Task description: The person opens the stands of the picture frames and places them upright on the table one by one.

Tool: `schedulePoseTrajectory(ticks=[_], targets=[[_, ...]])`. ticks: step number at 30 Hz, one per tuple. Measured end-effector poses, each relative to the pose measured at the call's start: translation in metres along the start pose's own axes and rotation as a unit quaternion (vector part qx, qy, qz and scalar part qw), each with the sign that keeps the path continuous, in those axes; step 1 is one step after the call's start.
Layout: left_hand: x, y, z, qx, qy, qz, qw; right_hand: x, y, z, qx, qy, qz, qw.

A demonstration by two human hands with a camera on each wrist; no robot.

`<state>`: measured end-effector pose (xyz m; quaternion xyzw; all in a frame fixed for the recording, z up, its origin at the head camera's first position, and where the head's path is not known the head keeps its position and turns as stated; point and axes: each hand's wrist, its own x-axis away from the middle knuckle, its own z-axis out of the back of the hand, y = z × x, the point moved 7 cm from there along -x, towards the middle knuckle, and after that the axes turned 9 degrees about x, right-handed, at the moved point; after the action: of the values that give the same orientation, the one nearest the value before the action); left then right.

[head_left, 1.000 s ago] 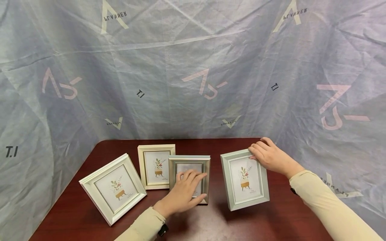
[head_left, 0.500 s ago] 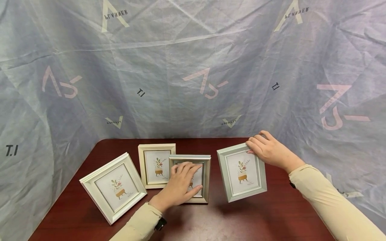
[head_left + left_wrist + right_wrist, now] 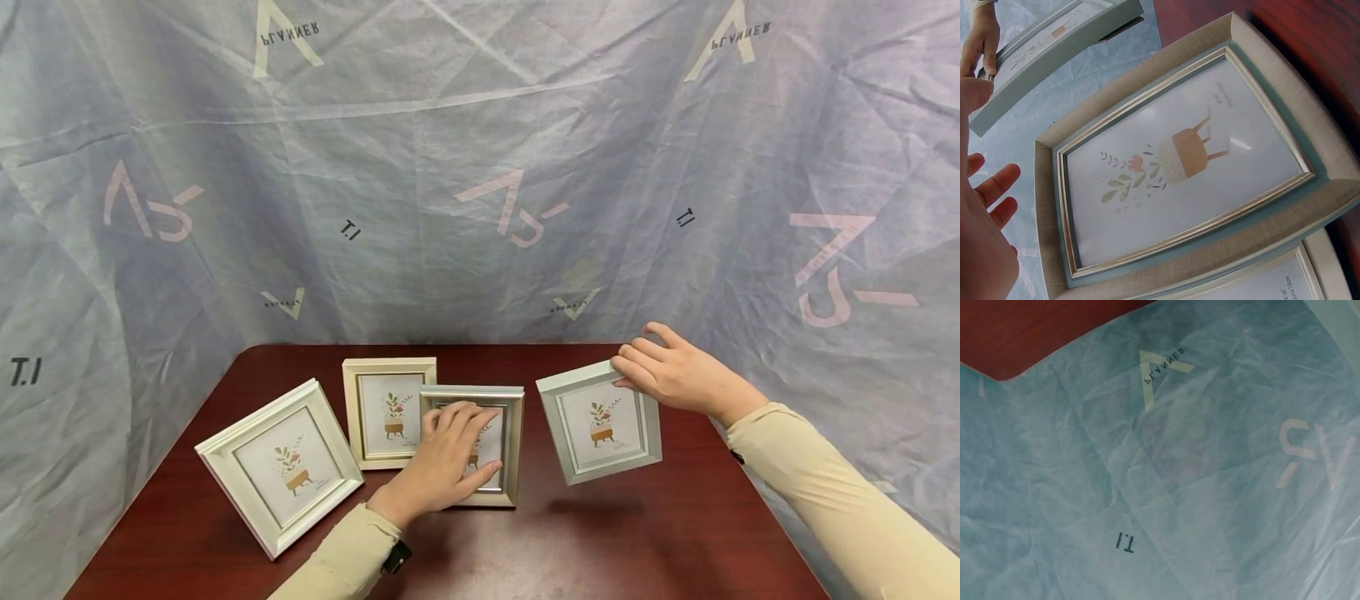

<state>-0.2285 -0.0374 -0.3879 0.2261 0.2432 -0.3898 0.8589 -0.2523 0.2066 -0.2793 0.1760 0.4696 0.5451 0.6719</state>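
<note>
My right hand [image 3: 675, 371] pinches a pale green picture frame [image 3: 600, 421] by its top right corner, thumb in front and fingers behind. The frame hangs above the table, tilted, with a shadow below it. Its edge also shows in the left wrist view, where the green frame [image 3: 1041, 75] is at the upper left. My left hand [image 3: 438, 462] hovers with spread, relaxed fingers before a standing champagne-coloured picture frame [image 3: 512, 450], hiding part of its plant print. In the left wrist view, the fingers [image 3: 1000, 184] appear beside that champagne frame [image 3: 1185, 162] and grip nothing.
A cream frame [image 3: 352, 417] stands behind, partly covered by the champagne one. At the left, a silvery-white frame [image 3: 247, 492] stands turned at an angle. The dark red table [image 3: 600, 550] is enclosed by grey printed fabric [image 3: 420, 208], which fills most of the right wrist view.
The green frame has risen with my right hand, shifted slightly left, and its lower edge has tipped back. My left hand has drifted slightly left across the champagne frame.
</note>
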Motion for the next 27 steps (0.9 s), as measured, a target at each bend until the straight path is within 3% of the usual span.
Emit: schedulePoseTrajectory(ticks=[6, 12, 18, 27], targets=[[0.0, 0.0, 0.0, -0.002, -0.005, 0.003, 1.0, -0.004, 0.002, 0.003, 0.011, -0.024, 0.025, 0.999], [-0.002, -0.001, 0.004, -0.011, 0.014, -0.009, 0.9998, -0.004, 0.005, 0.005, 0.02, -0.039, 0.035, 0.998], [-0.009, -0.009, 0.017, -0.016, 0.019, 0.017, 0.9995, -0.006, 0.011, 0.008, 0.002, -0.042, 0.021, 0.999], [-0.025, -0.02, 0.034, -0.019, 0.038, 0.013, 0.999, -0.011, 0.015, 0.013, -0.014, -0.065, 0.011, 0.998]])
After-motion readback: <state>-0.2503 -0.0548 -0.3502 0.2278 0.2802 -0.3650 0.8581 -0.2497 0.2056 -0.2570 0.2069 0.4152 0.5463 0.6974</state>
